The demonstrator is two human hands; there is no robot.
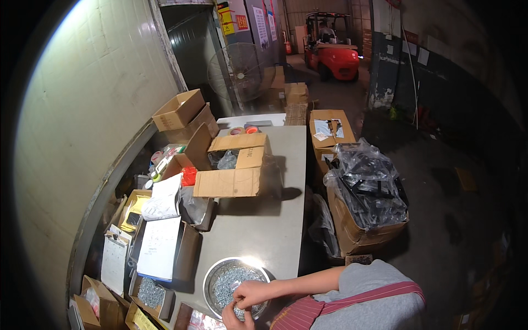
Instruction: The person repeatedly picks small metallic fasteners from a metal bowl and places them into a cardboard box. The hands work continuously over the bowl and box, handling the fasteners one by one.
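Observation:
A round metal bowl (208, 279) full of small silvery screw-like pieces (226, 286) stands at the near end of the grey table. Over its near right side my right hand (251, 293) is closed, fingertips pinched together and pointing left. Just below it, at the bowl's near rim, is my left hand (237, 319), its fingers bent up to meet the right fingertips. Whatever lies between the fingers is too small or hidden to make out. Left of my left hand, small clear plastic bags (201, 320) lie beside the bowl.
Cardboard boxes line the table's left side, one holding more small metal pieces (150, 291), with an open notebook (159, 247) above. An open carton (228, 181) sits farther back. Right of the table stands a box of plastic-wrapped black parts (366, 187). A red forklift (336, 60) is beyond.

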